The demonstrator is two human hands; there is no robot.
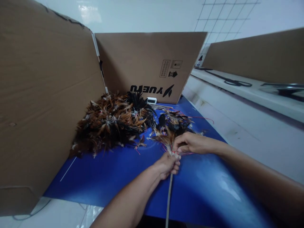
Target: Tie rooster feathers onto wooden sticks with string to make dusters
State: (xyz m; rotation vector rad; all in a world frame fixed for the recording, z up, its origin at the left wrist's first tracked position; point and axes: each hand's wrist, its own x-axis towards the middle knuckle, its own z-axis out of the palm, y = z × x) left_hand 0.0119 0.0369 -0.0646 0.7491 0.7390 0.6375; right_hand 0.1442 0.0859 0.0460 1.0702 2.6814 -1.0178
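My left hand (pixel 168 165) is closed around a thin grey stick (pixel 169 196), whose lower end runs down past the table's front edge. Brown feathers (pixel 166 138) fan out from the top of the stick, with pale quill ends and a bit of red at the grip. Just above, my right hand (pixel 187 143) is closed, its thumb and fingertips pinched at the feather bases. What exactly the pinch holds is hidden. Behind the hands lies a small pile of black and brown loose feathers (pixel 177 123).
A large heap of brown and black feather bundles (pixel 111 122) covers the back left of the blue table (pixel 114 177). Cardboard panels (pixel 142 60) stand at the left and back. A small white device (pixel 152 100), thin sticks and red string (pixel 204 118) lie behind. Scissors (pixel 237 83) rest on the right ledge.
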